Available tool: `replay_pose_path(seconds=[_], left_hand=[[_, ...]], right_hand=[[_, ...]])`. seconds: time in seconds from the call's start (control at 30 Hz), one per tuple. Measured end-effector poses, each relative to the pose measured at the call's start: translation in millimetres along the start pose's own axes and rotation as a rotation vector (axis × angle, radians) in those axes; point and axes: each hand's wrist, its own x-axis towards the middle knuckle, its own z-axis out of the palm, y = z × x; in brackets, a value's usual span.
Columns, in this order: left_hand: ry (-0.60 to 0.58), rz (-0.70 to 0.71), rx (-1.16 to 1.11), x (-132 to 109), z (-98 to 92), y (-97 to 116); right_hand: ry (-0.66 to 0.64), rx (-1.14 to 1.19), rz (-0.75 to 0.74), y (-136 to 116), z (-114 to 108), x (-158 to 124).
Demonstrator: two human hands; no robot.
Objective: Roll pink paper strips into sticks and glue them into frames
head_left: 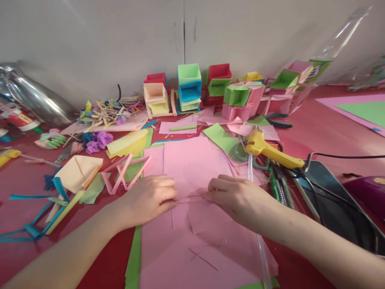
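My left hand and my right hand face each other over a stack of pink paper. Between them runs a narrow pink paper strip, and the curled fingers of each hand pinch one end of it. Fingertips are partly hidden behind the knuckles. Underneath lie larger pink sheets with cut marks, and green paper shows at their edges. Just left of my left hand stands a small pink paper frame with crossed strips. To the right of my right hand rests a yellow glue gun with a clear glue stick.
Folded paper boxes in several colours stand along the wall. On the left are purple paper flowers, a peach paper box, blue strips and a metal jug. Scissors, a cutter and a dark tray lie right.
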Motion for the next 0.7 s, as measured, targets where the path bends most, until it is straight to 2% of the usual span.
replay_pose_path(seconds=[0.1,0.2,0.33,0.5,0.7], left_hand=[[0.014,-0.016,0.069,-1.7,1.2,3.7],[-0.025,-0.062,0.067,-2.9,-0.8,4.1],[-0.076,-0.109,-0.030,-2.5,-5.7,0.5],[-0.073,-0.128,-0.118,-0.4,-6.0,-0.8],[-0.123,-0.096,-0.122,-1.2,-5.9,-3.2]], right_hand=[[0.055,-0.090,-0.015,-4.2,2.1,0.1],[0.085,-0.127,-0.006,-5.5,3.9,0.1],[0.050,-0.006,0.023,-1.9,4.0,2.3],[0.040,0.184,0.164,0.8,3.3,5.9],[0.025,0.181,0.198,1.0,5.8,7.6]])
